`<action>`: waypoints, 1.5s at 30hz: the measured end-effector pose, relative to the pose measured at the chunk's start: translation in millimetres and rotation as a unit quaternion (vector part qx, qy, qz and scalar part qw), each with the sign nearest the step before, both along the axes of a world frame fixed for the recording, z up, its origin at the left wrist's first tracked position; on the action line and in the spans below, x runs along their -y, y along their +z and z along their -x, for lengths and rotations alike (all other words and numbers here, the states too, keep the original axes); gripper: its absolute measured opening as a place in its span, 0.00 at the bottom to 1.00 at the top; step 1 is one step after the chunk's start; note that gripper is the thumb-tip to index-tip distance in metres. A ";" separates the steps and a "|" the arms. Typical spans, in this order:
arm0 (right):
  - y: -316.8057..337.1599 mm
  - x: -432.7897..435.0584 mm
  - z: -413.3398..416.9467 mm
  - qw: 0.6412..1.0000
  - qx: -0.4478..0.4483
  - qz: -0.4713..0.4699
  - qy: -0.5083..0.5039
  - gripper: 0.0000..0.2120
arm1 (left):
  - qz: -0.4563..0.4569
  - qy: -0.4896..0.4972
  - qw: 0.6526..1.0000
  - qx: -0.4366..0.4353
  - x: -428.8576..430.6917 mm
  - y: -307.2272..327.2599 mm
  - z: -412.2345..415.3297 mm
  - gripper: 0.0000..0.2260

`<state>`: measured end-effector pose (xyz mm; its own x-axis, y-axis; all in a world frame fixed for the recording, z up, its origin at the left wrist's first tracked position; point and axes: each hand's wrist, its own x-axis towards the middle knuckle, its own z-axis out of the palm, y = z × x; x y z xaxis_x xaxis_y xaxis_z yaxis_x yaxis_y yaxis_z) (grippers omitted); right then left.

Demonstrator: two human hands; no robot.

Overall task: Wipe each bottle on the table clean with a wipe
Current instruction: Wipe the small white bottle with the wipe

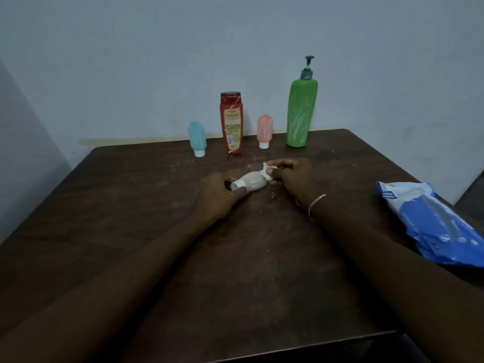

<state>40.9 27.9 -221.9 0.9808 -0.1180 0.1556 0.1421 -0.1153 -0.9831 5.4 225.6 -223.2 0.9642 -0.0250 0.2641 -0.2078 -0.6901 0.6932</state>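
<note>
A small white squeeze bottle [252,182] lies on its side over the middle of the dark table [131,205]. My left hand [217,196] grips its white cap end. My right hand [293,179] pinches a crumpled white wipe [268,169] against the bottle's other end. Along the far edge stand a blue tube [197,138], a red bottle [231,123], a pink tube [264,131] and a tall green pump bottle [301,111], streaked with white smears.
A blue and white pack of wipes [429,224] lies at the table's right edge. White smudges mark the tabletop around the hands. A grey wall rises close behind the row of bottles.
</note>
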 end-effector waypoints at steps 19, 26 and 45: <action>-6.3 1.4 17.3 0.972 0.037 0.231 0.014 0.17 | 0.002 -0.025 0.999 0.047 -9.3 -7.6 3.3 0.11; -3.6 0.7 19.1 0.940 0.080 0.333 -0.008 0.13 | -0.021 -0.025 0.998 0.050 -9.8 -7.4 1.4 0.11; -6.1 -16.0 33.9 0.925 0.117 0.360 -0.033 0.08 | -0.007 -0.038 0.999 0.038 -13.6 -10.5 -0.7 0.11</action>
<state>7.0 44.0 -228.0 0.9049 0.0395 0.4238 0.3093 -0.7450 -0.5910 6.1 239.2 -233.6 0.9368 -0.1010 0.3350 -0.3107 -0.6807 0.6634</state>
